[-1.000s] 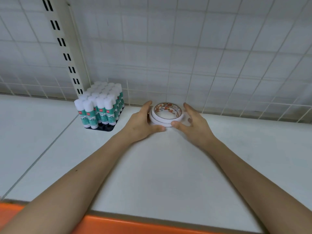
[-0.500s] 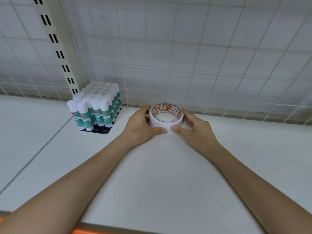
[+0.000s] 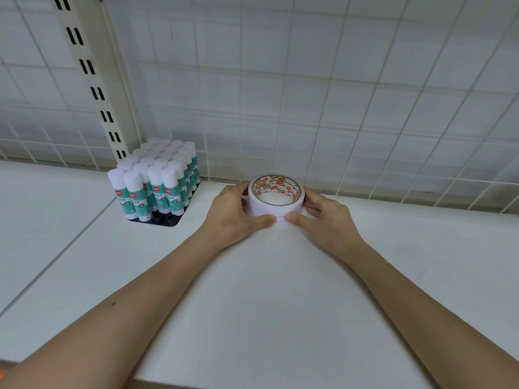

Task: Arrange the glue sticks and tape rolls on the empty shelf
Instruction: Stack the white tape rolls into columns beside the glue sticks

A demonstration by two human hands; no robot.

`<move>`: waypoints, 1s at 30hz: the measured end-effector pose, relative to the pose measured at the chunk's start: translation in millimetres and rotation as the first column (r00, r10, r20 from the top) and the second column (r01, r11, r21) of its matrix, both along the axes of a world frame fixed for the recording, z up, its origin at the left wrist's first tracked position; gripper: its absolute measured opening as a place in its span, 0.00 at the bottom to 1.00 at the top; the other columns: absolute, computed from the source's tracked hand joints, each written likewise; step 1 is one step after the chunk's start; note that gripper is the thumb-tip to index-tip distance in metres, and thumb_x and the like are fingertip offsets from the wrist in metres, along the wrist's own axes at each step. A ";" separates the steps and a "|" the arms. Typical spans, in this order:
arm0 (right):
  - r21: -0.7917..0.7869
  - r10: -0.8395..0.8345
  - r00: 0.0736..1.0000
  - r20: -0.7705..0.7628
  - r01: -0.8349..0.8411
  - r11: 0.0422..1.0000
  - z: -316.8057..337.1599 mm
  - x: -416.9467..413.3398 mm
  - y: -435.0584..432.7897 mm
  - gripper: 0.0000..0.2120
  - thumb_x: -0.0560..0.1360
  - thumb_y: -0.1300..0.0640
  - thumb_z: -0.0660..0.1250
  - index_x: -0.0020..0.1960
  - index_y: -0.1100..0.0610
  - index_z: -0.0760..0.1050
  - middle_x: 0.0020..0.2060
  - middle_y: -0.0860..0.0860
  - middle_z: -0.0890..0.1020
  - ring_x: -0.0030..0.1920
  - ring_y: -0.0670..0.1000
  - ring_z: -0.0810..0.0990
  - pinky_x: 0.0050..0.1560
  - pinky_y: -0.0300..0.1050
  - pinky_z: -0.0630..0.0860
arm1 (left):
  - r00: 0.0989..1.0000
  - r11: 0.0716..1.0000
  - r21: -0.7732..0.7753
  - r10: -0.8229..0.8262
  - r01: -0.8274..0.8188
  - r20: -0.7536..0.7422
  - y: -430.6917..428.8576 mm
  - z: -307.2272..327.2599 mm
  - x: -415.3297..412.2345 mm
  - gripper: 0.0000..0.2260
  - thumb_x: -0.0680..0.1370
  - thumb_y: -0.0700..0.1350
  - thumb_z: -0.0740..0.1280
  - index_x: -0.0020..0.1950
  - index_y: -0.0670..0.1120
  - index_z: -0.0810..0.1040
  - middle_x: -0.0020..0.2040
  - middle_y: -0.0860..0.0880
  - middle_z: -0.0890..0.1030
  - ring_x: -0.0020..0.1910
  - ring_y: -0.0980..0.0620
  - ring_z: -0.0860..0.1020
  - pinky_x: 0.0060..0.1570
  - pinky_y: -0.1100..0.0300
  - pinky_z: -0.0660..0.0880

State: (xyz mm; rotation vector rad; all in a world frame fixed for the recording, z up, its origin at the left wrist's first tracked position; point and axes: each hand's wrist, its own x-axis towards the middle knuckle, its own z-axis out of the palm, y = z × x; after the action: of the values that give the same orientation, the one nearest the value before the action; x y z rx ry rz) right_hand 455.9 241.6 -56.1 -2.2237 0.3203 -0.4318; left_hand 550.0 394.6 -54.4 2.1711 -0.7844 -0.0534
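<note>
Just above the middle of the frame, the person is cupping a short stack of tape rolls (image 3: 276, 200) from both sides. The left hand (image 3: 233, 213) is curling round the stack's left wall and the right hand (image 3: 328, 220) round its right wall, with the two thumbs nearly meeting at the front. Holding it from both sides is probably keeping the rolls lined up one over the other while they are being seated flat on the white shelf (image 3: 266, 304). The stack is sitting on the shelf near the back edge, likely so that the front is being left free for more stock.

In the left of the frame the glue sticks (image 3: 156, 181) are standing upright, packed in a square block on a black tray (image 3: 165, 221). They are near the tape but not touching it. A wire grid (image 3: 337, 94) is running along the back, close behind the stack, and it would be blocking any further push that way. A slotted post (image 3: 92, 74) is rising in the upper left, just behind the glue. Nothing is lying between the hands and the glue block.
</note>
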 end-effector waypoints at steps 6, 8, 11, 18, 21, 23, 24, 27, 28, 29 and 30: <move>-0.022 -0.013 1.000 0.027 0.013 1.000 -0.6 0.8 -0.9 0.22 0.68 0.56 0.73 0.61 0.52 0.75 0.53 0.51 0.82 0.55 0.49 0.79 0.61 0.44 0.72 | 1.000 1.000 -0.004 -0.012 0.012 -0.008 2.1 1.5 -0.6 0.28 0.65 0.50 0.77 0.63 0.50 0.74 0.53 0.53 0.79 0.44 0.54 0.75 0.39 0.80 0.66; -0.009 -0.012 0.999 0.030 0.012 1.000 0.0 1.2 -1.3 0.22 0.67 0.57 0.73 0.60 0.52 0.75 0.52 0.50 0.83 0.53 0.47 0.79 0.61 0.42 0.72 | 1.000 1.000 0.005 -0.003 0.003 0.001 2.2 2.0 -0.2 0.27 0.64 0.51 0.77 0.61 0.50 0.75 0.51 0.52 0.81 0.44 0.52 0.78 0.39 0.78 0.68; 0.009 -0.009 0.999 0.033 0.009 1.000 0.7 1.4 -1.3 0.22 0.67 0.58 0.73 0.60 0.52 0.76 0.52 0.49 0.82 0.54 0.46 0.79 0.60 0.39 0.72 | 1.000 1.000 0.011 0.005 -0.005 0.006 1.7 3.9 -1.6 0.27 0.64 0.51 0.77 0.61 0.51 0.75 0.50 0.52 0.81 0.44 0.52 0.79 0.38 0.77 0.68; 0.152 0.027 1.000 0.016 -0.029 0.988 4.4 -2.6 -2.0 0.15 0.71 0.56 0.70 0.57 0.50 0.77 0.53 0.47 0.82 0.54 0.44 0.79 0.63 0.43 0.72 | 0.991 0.998 -0.061 -0.022 0.014 -0.131 -0.2 7.8 -6.4 0.25 0.68 0.51 0.74 0.63 0.50 0.73 0.54 0.54 0.79 0.49 0.58 0.75 0.47 0.70 0.68; 0.159 -0.011 0.999 0.033 0.006 0.987 6.4 -3.0 1.5 0.14 0.72 0.60 0.69 0.57 0.53 0.78 0.52 0.49 0.82 0.51 0.42 0.79 0.55 0.27 0.71 | 0.992 0.996 -0.085 0.000 -0.011 -0.127 -1.9 6.9 -6.7 0.24 0.68 0.50 0.75 0.62 0.47 0.74 0.57 0.50 0.80 0.49 0.56 0.76 0.48 0.69 0.68; 0.142 -0.029 0.999 0.023 0.025 0.989 7.6 -2.3 3.9 0.14 0.72 0.62 0.68 0.57 0.55 0.78 0.52 0.49 0.82 0.50 0.41 0.77 0.48 0.20 0.68 | 0.995 0.997 -0.079 0.010 -0.018 -0.098 -2.0 7.2 -7.2 0.24 0.67 0.50 0.75 0.61 0.45 0.75 0.56 0.49 0.80 0.49 0.55 0.76 0.45 0.71 0.67; 0.128 -0.037 0.999 0.008 0.035 0.991 8.0 -1.7 4.6 0.14 0.72 0.62 0.67 0.57 0.55 0.78 0.51 0.48 0.82 0.50 0.41 0.77 0.47 0.19 0.67 | 0.997 0.997 -0.073 0.015 -0.021 -0.081 -2.0 7.1 -7.3 0.24 0.67 0.49 0.76 0.60 0.44 0.75 0.56 0.49 0.80 0.50 0.54 0.77 0.45 0.71 0.68; 0.080 -0.060 0.998 -0.037 0.063 0.995 9.0 -0.8 7.4 0.14 0.73 0.60 0.66 0.58 0.53 0.77 0.53 0.49 0.82 0.54 0.44 0.78 0.47 0.21 0.66 | 0.999 0.999 -0.049 0.009 -0.012 -0.050 -1.3 5.9 -7.3 0.25 0.66 0.49 0.76 0.60 0.43 0.74 0.56 0.47 0.80 0.55 0.49 0.78 0.49 0.65 0.71; 0.065 -0.070 0.996 -0.052 0.073 0.995 9.6 -0.9 8.6 0.14 0.74 0.59 0.66 0.59 0.53 0.76 0.54 0.50 0.82 0.56 0.46 0.77 0.50 0.24 0.67 | 0.999 0.999 -0.035 0.009 -0.011 -0.051 -0.7 6.8 -6.6 0.26 0.66 0.50 0.76 0.60 0.43 0.74 0.56 0.47 0.80 0.55 0.49 0.78 0.50 0.64 0.71; 0.045 -0.075 0.995 -0.069 0.078 0.996 10.6 -0.7 9.7 0.14 0.74 0.58 0.65 0.60 0.53 0.75 0.55 0.51 0.81 0.58 0.48 0.77 0.54 0.30 0.68 | 0.998 1.000 -0.019 0.012 -0.014 -0.058 -0.4 7.8 -5.1 0.26 0.66 0.51 0.76 0.60 0.43 0.74 0.57 0.48 0.80 0.55 0.49 0.77 0.50 0.64 0.70; 0.023 -0.076 0.993 -0.094 0.078 0.997 11.8 -0.9 11.0 0.15 0.75 0.57 0.64 0.61 0.54 0.74 0.56 0.52 0.80 0.59 0.49 0.76 0.58 0.35 0.68 | 0.998 1.000 0.003 0.015 -0.015 -0.068 -0.3 9.1 -3.9 0.26 0.66 0.52 0.76 0.60 0.44 0.74 0.57 0.48 0.80 0.56 0.50 0.77 0.49 0.65 0.69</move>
State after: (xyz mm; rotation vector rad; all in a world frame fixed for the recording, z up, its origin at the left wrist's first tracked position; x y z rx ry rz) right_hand 455.0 252.6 -44.3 -2.2149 0.4603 -0.3635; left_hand 546.1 394.3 -45.2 2.1655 -0.7296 -0.1199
